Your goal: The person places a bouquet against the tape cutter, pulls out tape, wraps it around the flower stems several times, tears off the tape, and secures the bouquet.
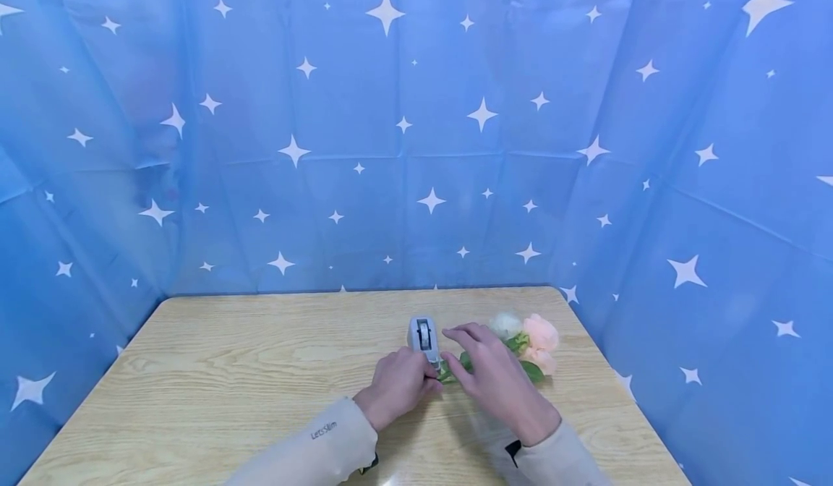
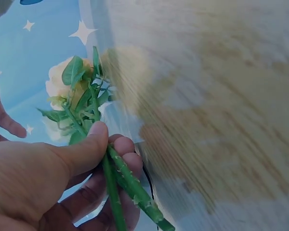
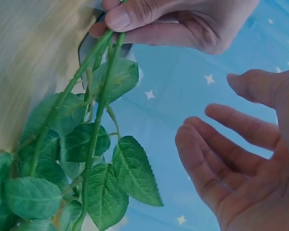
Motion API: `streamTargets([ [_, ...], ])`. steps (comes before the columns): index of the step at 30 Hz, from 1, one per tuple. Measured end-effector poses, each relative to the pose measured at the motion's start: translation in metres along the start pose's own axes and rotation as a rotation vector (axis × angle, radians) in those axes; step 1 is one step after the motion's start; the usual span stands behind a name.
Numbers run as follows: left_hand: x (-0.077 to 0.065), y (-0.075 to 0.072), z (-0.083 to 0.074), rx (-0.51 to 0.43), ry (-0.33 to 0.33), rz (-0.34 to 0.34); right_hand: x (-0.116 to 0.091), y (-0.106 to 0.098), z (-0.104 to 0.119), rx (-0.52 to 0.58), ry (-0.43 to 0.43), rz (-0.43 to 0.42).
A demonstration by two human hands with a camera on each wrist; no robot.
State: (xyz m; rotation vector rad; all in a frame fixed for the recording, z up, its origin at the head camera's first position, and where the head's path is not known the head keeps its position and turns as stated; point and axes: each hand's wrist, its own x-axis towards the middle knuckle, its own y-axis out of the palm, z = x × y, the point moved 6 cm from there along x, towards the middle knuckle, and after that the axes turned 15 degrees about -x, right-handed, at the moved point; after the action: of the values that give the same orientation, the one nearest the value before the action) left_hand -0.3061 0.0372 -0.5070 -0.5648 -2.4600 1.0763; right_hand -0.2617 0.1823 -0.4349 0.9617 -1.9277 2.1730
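Green stems (image 2: 130, 183) of artificial flowers are pinched between the thumb and fingers of my left hand (image 1: 400, 381). From there they run right toward one white bloom (image 1: 505, 325) and pink blooms (image 1: 540, 333). Serrated leaves (image 3: 106, 197) hang along the stems in the right wrist view. My right hand (image 1: 491, 370) hovers over the leafy part, its fingers loosely bent and apart from the stems, holding nothing. Just beyond my left hand stands a pale tape dispenser (image 1: 424, 335) with a roll in it, its near end partly hidden by that hand.
All of this is on a light wood-grain table (image 1: 260, 370). A blue curtain (image 1: 364, 131) with white stars surrounds its back and sides. The blooms lie toward the table's right edge.
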Motion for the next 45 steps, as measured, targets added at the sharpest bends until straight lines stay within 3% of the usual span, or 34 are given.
streamTargets([
  [10, -0.005, 0.002, 0.004, 0.026, -0.002, -0.016, 0.001, 0.024, 0.0, 0.028, 0.043, 0.126],
  [18, -0.017, -0.006, 0.009, -0.06, -0.014, -0.024, 0.0, 0.031, 0.001, 0.043, 0.066, 0.141],
  [22, -0.026, -0.01, 0.013, -0.056, -0.026, 0.002, 0.001, 0.032, 0.001, 0.049, 0.07, 0.146],
  [26, -0.031, -0.013, 0.013, -0.054, 0.007, 0.027, 0.002, 0.034, 0.002, 0.065, 0.078, 0.162],
  [32, -0.03, -0.013, 0.012, -0.044, 0.07, 0.025, 0.007, 0.038, 0.003, 0.105, 0.08, 0.174],
  [38, -0.025, -0.011, 0.009, 0.007, 0.128, -0.004, 0.015, 0.042, 0.002, 0.184, 0.135, 0.179],
  [45, -0.021, -0.009, 0.012, 0.031, 0.117, -0.024, 0.02, 0.051, 0.002, 0.193, 0.155, 0.184],
])
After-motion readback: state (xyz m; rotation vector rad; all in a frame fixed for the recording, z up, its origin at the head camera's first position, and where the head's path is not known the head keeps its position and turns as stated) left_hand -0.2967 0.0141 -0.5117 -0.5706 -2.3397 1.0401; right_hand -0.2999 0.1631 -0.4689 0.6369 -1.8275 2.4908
